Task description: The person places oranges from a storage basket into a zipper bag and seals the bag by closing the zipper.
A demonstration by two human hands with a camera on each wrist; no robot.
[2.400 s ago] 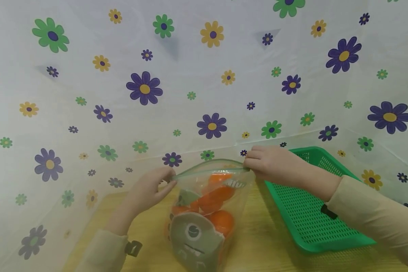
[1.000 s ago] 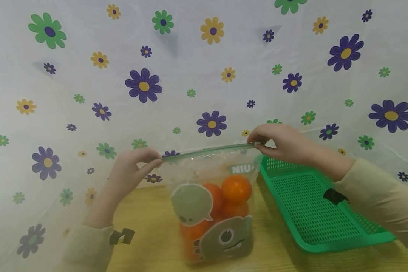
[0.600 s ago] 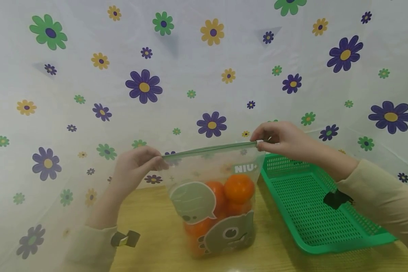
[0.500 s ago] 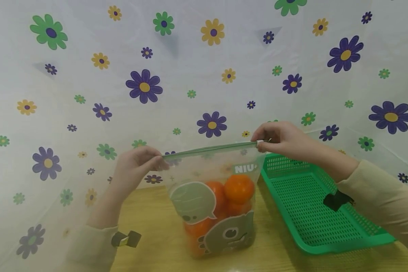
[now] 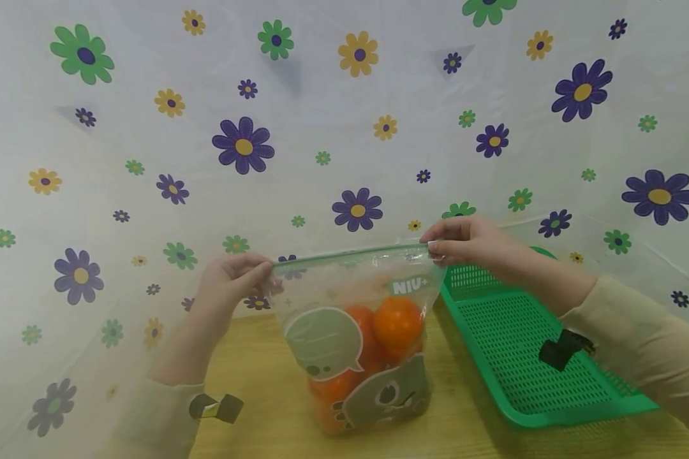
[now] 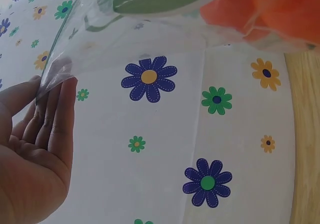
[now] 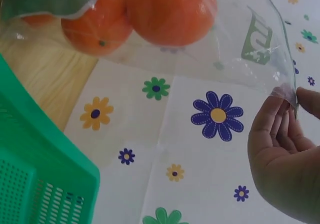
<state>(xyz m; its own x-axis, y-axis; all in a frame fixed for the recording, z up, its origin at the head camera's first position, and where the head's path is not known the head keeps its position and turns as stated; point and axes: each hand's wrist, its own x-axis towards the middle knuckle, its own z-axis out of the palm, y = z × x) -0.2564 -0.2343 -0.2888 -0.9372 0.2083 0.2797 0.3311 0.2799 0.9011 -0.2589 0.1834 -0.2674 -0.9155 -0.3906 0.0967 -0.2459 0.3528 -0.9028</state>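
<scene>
A clear zip bag (image 5: 356, 331) with grey-green cartoon prints stands on the wooden table (image 5: 264, 382), holding several oranges (image 5: 398, 321). My left hand (image 5: 232, 280) pinches the left end of its green zip strip (image 5: 350, 254); my right hand (image 5: 459, 245) pinches the right end. The strip is stretched taut between them. In the left wrist view the fingers (image 6: 47, 114) grip the bag corner (image 6: 55, 77). In the right wrist view the fingertips (image 7: 280, 114) hold the other corner, with oranges (image 7: 170, 9) seen through the plastic.
A green perforated plastic basket (image 5: 528, 357) sits on the table right of the bag, under my right forearm, also in the right wrist view as a basket (image 7: 35, 184). A white cloth with flowers (image 5: 244, 146) hangs behind and around the table.
The bag was lifted from a slumped tilt to upright and its top pulled straight. In the last half second both hands dropped slightly, still holding the strip ends.
</scene>
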